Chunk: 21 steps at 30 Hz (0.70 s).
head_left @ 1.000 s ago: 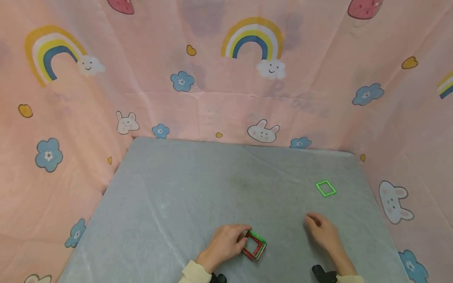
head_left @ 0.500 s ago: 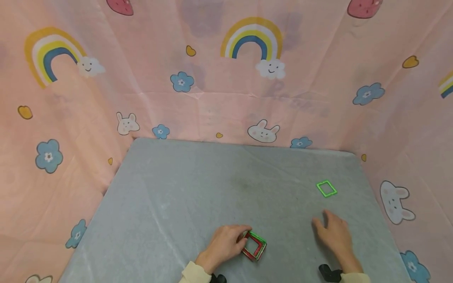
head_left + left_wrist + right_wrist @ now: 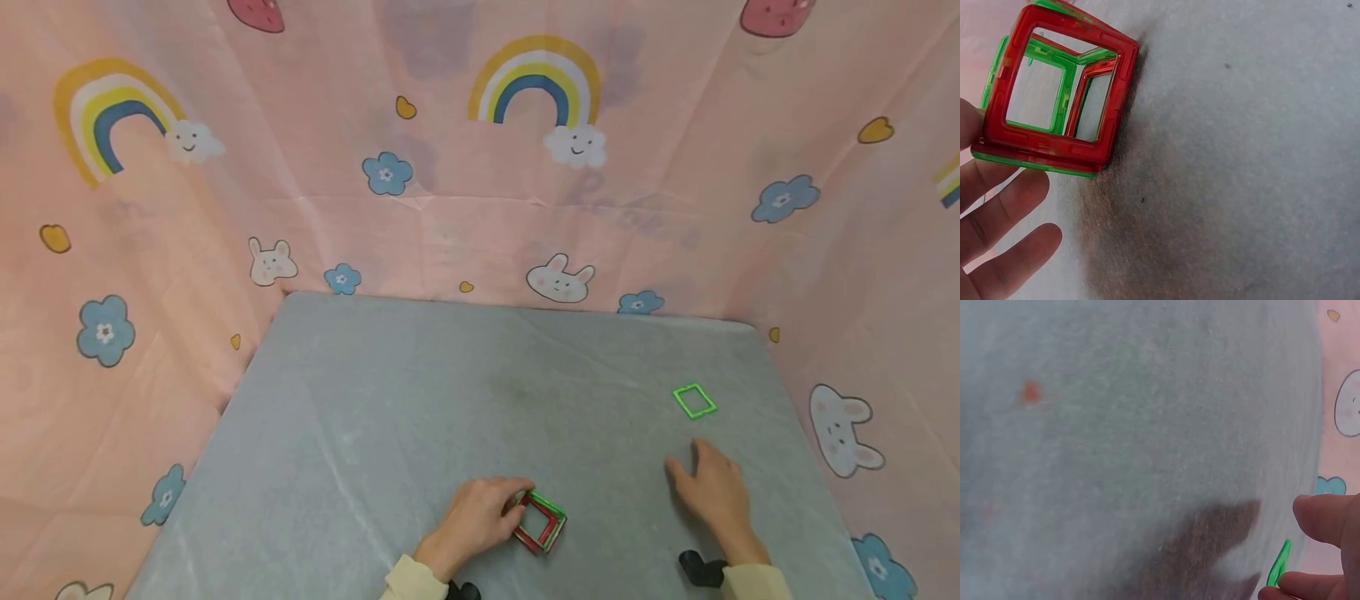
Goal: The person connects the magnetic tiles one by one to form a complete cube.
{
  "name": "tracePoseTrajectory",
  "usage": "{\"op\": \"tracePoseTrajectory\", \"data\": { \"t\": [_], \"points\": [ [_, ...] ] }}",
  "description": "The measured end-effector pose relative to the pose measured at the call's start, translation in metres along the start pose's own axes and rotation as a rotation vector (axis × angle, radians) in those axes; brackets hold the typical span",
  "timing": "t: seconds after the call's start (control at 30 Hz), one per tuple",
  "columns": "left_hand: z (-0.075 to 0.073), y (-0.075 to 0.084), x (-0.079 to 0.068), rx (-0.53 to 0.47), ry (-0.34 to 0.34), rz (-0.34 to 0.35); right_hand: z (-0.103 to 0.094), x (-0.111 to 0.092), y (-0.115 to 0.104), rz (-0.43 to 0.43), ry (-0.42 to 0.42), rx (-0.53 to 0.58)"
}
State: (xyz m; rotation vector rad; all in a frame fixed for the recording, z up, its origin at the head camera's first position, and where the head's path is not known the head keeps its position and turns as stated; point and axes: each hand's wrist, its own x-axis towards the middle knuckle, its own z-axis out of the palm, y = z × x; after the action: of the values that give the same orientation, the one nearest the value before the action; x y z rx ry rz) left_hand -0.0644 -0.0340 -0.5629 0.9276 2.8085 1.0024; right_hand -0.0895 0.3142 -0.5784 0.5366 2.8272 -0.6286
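Note:
My left hand [image 3: 474, 518] grips a box-shaped build of red and green magnetic tiles [image 3: 1050, 147] near the front middle of the table. In the left wrist view the tiles are square frames joined into a hollow cube, with the thumb at its left side and fingers below. My right hand [image 3: 712, 492] is on the right side, thumb and fingers apart, holding nothing. Just beyond its fingertips a single green square magnetic tile [image 3: 694, 402] lies flat on the cloth. In the right wrist view that green tile [image 3: 1279, 562] shows edge-on between thumb and fingers, farther off.
A grey cloth [image 3: 390, 400] covers the table. Pink patterned curtain [image 3: 450, 225] hangs along the back and both sides, meeting the table's edges. Black wrist mounts [image 3: 702, 569] sit at both cuffs.
My right hand has moved right and slightly forward toward the lone green tile, its thumb and fingers spreading apart. The left hand and the tile cube have stayed in place.

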Motion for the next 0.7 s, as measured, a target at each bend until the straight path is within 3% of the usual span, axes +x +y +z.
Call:
{"op": "tracePoseTrajectory", "data": {
  "t": [0.4,0.7],
  "points": [
    [-0.001,0.0,0.001,-0.006,-0.002,-0.002,0.0,0.012,0.003,-0.012,0.02,-0.001],
    [0.0,-0.003,0.002,-0.016,-0.024,-0.006,-0.005,0.022,0.0,0.006,-0.019,-0.014]
  ]
}}
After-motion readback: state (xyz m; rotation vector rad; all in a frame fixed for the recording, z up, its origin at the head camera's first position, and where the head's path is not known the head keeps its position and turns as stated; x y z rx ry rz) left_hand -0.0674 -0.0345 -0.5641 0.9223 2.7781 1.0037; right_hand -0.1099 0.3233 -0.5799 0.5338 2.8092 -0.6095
